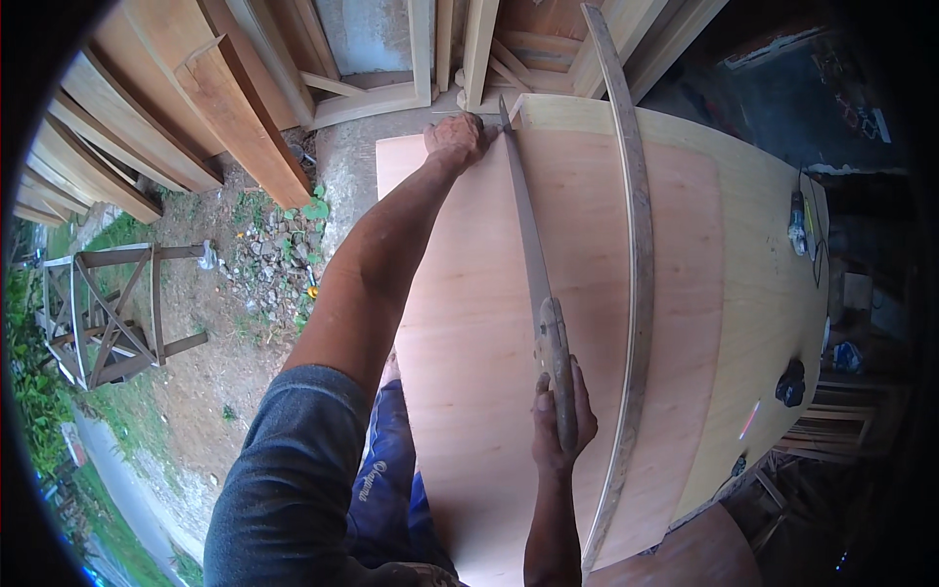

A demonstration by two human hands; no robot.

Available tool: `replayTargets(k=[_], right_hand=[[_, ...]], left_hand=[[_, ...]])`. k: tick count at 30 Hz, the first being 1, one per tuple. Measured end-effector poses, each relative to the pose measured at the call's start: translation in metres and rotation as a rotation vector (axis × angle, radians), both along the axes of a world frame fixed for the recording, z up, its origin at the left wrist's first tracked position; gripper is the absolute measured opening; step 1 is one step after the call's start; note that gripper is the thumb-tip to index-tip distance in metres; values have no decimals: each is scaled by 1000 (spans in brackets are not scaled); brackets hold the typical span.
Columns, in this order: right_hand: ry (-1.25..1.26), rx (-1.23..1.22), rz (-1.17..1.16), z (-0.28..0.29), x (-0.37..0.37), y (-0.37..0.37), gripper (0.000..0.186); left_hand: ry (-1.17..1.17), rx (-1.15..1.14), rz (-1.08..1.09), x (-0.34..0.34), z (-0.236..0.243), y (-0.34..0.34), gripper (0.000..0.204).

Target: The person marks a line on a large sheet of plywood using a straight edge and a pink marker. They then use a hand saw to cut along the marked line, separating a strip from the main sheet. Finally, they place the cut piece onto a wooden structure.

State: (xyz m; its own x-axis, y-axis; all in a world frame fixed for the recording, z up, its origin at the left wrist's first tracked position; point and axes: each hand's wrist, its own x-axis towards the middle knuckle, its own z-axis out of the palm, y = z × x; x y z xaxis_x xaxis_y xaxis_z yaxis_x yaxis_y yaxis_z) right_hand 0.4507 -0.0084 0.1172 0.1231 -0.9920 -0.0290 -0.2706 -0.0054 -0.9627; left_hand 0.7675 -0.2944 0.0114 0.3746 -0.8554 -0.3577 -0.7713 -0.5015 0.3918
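A reddish plywood sheet (469, 284) lies in front of me on top of a paler board (758, 264). My right hand (567, 416) is wrapped round the worn handle of a handsaw (526, 220). The saw's long blade points away from me, its tip at the sheet's far edge. Reaching far forward, my left hand (458, 139) is closed on that same far edge, just left of the blade tip; its fingertips are partly hidden. To the right of the saw, a long narrow wooden strip (638, 245) runs lengthwise across the sheet.
A power tool (797, 223) and a black object (790, 382) rest on the pale board's right side. Wooden frames (421, 59) and planks (245, 117) lean beyond the far edge. At left are gravel (274, 254) and a wooden trestle (112, 303).
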Motion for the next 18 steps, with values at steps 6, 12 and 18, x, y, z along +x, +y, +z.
replayTargets(k=[6, 12, 18], right_hand=[[20, -13, 11, -8, -3, -7, 59], [11, -58, -11, -3, -12, 10, 58], [65, -110, -2, -13, 51, -74, 54]], left_hand=[[-11, -66, -4, 5, -17, 1, 62], [-2, -69, -4, 1, -14, 0, 57], [-30, -26, -23, -3, -3, 2, 53]])
